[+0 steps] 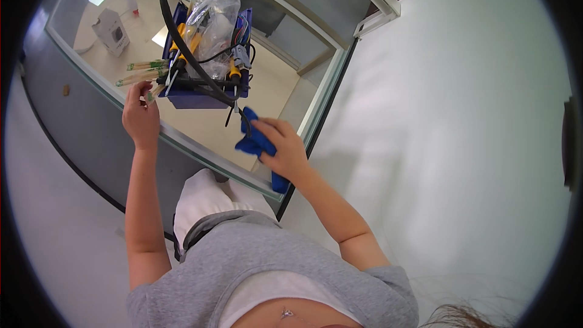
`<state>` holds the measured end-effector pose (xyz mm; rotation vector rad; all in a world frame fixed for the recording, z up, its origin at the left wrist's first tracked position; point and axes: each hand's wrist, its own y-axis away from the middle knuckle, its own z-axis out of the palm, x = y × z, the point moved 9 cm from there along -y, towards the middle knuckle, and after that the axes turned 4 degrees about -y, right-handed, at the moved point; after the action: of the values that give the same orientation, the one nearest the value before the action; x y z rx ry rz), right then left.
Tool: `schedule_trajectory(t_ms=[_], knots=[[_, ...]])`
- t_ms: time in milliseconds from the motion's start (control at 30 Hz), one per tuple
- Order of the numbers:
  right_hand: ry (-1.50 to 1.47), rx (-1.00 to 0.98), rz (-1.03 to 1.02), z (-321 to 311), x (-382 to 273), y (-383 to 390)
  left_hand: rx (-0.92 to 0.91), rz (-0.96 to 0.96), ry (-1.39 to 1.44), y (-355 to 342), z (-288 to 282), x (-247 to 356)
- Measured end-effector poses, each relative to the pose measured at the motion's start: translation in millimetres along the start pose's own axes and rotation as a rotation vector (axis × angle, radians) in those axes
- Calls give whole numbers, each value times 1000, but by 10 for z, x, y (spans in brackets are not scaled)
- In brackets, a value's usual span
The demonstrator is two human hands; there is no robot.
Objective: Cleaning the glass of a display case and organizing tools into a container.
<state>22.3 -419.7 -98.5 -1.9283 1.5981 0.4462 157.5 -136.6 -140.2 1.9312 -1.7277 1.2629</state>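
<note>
Our two hands work at the near corners of a loaded blue plastic bin [197,101] in the upper left of the frame.
Our left hand [141,112] is the nearer, at the bin's lower-left corner, fingers curled at a pale bundle end with green marking; we cannot tell whether it grips. Just above it, pale stick bundles [141,76] jut out past the bin's left side, long axes running roughly left to right. Our right hand [284,149] grasps a crumpled blue cloth [248,144] below the bin's lower-right corner, above the glass-edged tabletop [261,79]. The thick black cable [164,6] slants down across the bin, its tail reaching the cloth. A clear plastic bag [217,21] fills the bin's upper part.
</note>
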Motion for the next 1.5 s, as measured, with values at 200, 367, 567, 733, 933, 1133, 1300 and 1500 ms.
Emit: schedule_trajectory(t_ms=[200, 367, 567, 733, 933, 1133, 1300, 1500], knots=[[162, 46, -16, -180, 390, -84, 8, 4, 4, 17, -41, 31], [441, 444, 146, -633, 1053, -545, 3, 10, 10, 12, -13, 77], [263, 316, 66, -144, 500, -634, 51, 73, 26, -5, -56, 86], [53, 82, -28, 77, -86, -167, 14, 2, 21, 2, -37, 48], [318, 225, 100, -513, 760, -166, 79, 93, 4, 28, -57, 82], [401, 509, 315, -564, 905, -276, 68, 81, -19, 34, -26, 121], [184, 112, -24, 90, -88, -57, 56, 76, -56, 20, -46, 96], [177, -56, -168, -51, 9, 129, 57, 72, -50, 27, -52, 128]])
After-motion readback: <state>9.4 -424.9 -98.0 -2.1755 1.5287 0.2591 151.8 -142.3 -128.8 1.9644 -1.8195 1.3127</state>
